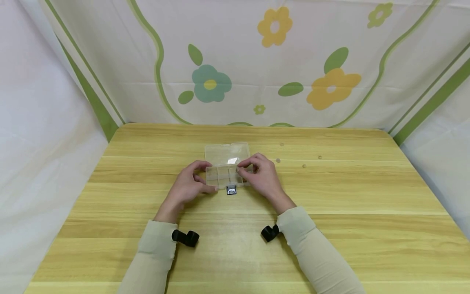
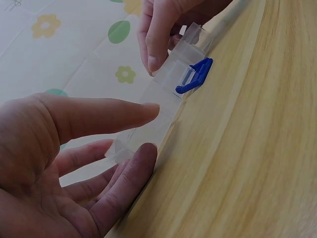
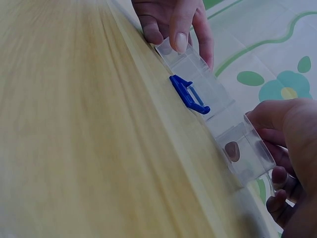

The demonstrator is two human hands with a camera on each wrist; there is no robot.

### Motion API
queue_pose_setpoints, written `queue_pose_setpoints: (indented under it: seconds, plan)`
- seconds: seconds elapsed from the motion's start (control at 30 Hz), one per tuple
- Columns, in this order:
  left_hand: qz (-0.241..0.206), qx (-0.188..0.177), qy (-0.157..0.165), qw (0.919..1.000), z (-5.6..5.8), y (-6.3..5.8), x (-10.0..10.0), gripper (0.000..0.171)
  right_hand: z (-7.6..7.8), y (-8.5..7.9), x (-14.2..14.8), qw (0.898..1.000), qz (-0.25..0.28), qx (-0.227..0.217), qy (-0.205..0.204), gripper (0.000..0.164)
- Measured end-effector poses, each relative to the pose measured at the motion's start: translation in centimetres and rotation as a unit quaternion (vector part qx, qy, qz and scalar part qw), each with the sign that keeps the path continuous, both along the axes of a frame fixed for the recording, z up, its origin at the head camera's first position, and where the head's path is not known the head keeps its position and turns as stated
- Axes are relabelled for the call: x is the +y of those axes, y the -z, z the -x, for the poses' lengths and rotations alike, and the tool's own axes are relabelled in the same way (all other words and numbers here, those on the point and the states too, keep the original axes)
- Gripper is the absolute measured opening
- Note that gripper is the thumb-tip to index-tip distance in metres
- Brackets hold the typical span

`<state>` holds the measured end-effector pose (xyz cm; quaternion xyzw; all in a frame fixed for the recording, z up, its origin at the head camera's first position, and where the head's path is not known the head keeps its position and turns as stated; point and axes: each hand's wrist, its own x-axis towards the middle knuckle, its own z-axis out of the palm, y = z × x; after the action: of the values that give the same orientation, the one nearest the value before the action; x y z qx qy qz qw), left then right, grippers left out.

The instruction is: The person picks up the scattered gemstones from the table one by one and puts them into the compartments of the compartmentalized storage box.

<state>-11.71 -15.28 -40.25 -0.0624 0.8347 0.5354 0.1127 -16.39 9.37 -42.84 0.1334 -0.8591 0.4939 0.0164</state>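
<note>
Think of a clock on the box, with 12 at the far side. The left hand (image 1: 189, 185) holds the 9 o'clock end, thumb on the near side and fingers on the far side. The right hand (image 1: 262, 175) is at 3 o'clock, thumb and first finger close together; I cannot tell if they pinch something.

Between them, the clear plastic box with little rooms (image 1: 223, 177) sits on the light yellow wood table (image 1: 330, 245). Its clear flat lid (image 1: 220, 154) is tipped back at 12. A small blue plastic clip (image 1: 231, 190) sticks out at 6. A brown rounded piece (image 3: 232, 151) shows through the wall near 4.

Farther out, toward 2 and 3, lie four small brown round bits (image 1: 278, 160).

The box looks light, stiff and a bit slippery, and its thin walls might crack. It is best held softly by its short ends, away from the clip.
</note>
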Motion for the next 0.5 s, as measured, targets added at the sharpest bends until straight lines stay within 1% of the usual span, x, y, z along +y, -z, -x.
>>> queue_pose_setpoints:
  seconds: [0.27,0.5]
  plan:
    - [-0.004,0.001,0.001,1.0000,0.03,0.09,-0.04,0.074,-0.04,-0.06,0.02,1.000,0.004,-0.002,0.004,0.004]
    - [0.000,0.003,0.001,1.0000,0.04,0.09,-0.03,0.074,-0.02,-0.23,0.18,0.999,0.027,0.015,0.012,0.005]
